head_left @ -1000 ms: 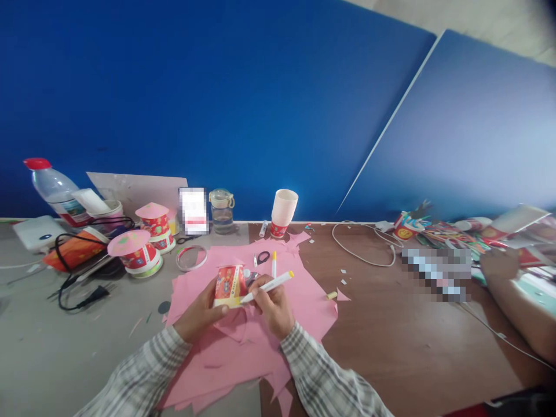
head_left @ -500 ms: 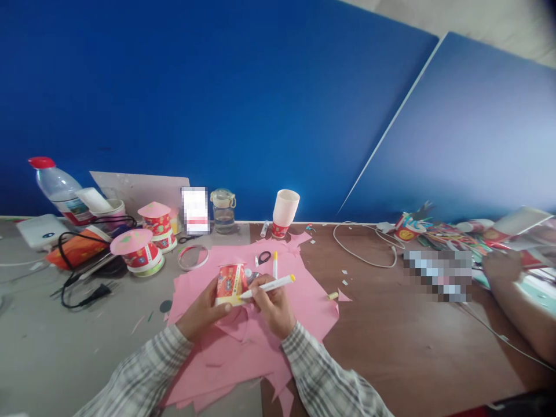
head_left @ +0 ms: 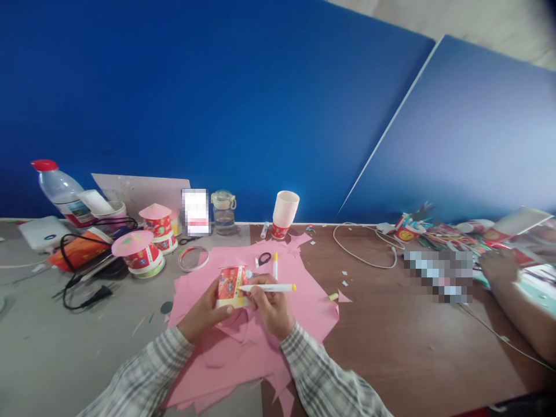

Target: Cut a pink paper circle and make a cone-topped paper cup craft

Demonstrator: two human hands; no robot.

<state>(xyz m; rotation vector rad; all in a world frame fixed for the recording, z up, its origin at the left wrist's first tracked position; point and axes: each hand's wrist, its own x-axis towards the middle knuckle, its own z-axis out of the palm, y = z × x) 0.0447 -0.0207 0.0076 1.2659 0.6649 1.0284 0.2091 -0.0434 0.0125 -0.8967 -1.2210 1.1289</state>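
My left hand (head_left: pixel 206 313) grips a red printed paper cup (head_left: pixel 230 282) from its left side, thumb along the lower edge. The cup's lower band is pale yellow. Between the fingers of my right hand (head_left: pixel 273 307) is a white marker (head_left: pixel 278 287) with a yellow end, its tip at the cup's printed side. Both hands are over a spread of pink paper (head_left: pixel 243 368). Just beyond them lie small scissors (head_left: pixel 263 258) with black handles and a yellow-capped marker (head_left: pixel 275 266).
Paper-cup models with pink tops (head_left: pixel 132 243) stand at left, near a black cable (head_left: pixel 93 296) and a bottle (head_left: pixel 61 191). A jar (head_left: pixel 224 214) and stacked cups (head_left: pixel 285 211) stand by the blue partition. At right, another person's hand (head_left: pixel 499 269) rests near craft materials.
The marker in my right hand has swung flatter, and its tip has moved up the cup's side. My left hand still holds the cup in nearly the same place.
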